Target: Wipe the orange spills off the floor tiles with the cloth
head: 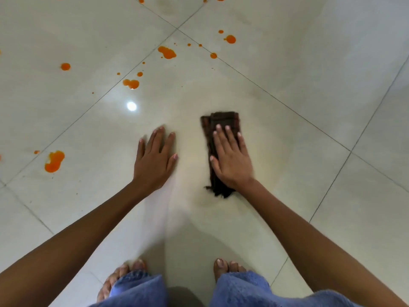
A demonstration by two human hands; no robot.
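Note:
A dark brown folded cloth (223, 120) lies flat on the pale floor tiles (287, 69). My right hand (231, 157) presses on it with straight fingers, covering its middle. My left hand (155, 159) rests flat on the bare tile to the left of the cloth, fingers spread. Orange spills dot the floor ahead and to the left: a large blot (54, 161) at the left, a pair of drops (131, 83) ahead of my left hand, a bigger splash (167, 52) farther off, and a round drop (230, 39) beyond the cloth.
Dark grout lines (276, 100) cross the tiles diagonally. A lamp's bright reflection (131, 106) shines ahead of my left hand. My bare feet (221, 268) and blue jean legs (141, 289) are at the bottom. Small orange specks reach the top edge.

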